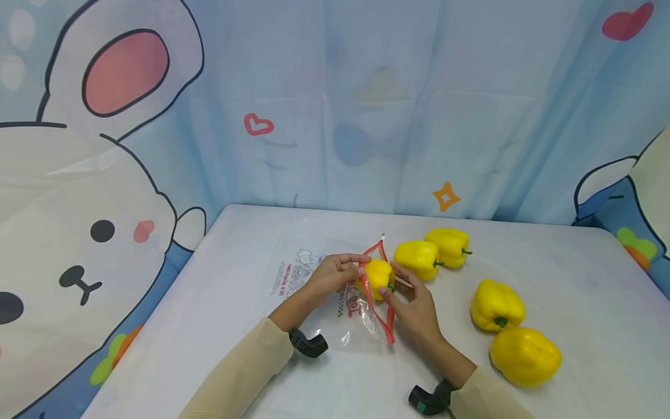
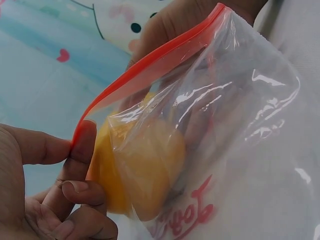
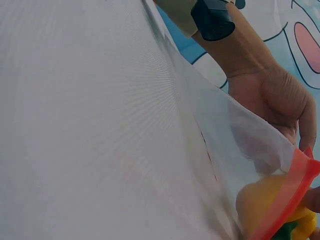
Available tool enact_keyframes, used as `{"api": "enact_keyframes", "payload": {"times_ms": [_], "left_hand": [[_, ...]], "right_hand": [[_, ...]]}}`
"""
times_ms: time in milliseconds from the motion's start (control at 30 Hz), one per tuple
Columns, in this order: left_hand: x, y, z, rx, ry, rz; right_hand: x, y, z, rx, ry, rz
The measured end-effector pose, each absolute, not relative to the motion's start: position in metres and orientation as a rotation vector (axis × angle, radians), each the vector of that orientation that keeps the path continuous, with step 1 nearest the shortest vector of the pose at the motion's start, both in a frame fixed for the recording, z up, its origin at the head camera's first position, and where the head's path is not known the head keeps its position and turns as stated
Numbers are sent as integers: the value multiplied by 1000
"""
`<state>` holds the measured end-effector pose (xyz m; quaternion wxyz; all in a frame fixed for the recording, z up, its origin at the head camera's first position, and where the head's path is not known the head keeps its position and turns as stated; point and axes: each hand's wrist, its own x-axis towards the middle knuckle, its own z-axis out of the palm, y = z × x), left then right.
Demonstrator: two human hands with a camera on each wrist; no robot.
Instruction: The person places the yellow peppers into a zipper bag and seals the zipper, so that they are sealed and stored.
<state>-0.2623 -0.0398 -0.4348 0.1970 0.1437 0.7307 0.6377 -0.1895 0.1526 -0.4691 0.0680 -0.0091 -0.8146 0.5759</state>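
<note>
While the left hand [image 1: 335, 274] pinches the clear bag [image 1: 358, 334] by its red rim [image 2: 131, 73], the right hand [image 1: 419, 302] grips a yellow pepper [image 1: 378, 273] at the mouth; nearer peppers [image 1: 414, 257] lie at its two o'clock, farther peppers [image 1: 526, 356] toward four.

1. Head: looks forward and down over the table [image 1: 220, 291], farthest off.
2. Left wrist: close up, facing the bag [image 2: 250, 145].
3. Right wrist: close, facing the left hand [image 3: 272, 100].
4. Both wrist views share bag and pepper [image 1: 378, 272].
</note>
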Motion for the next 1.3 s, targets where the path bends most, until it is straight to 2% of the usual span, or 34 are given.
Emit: {"api": "enact_keyframes", "payload": {"times_ms": [1300], "left_hand": [[-262,-40,-435,414,1899,1883]], "right_hand": [[-191,150,-470,11,-2435,1699]]}}
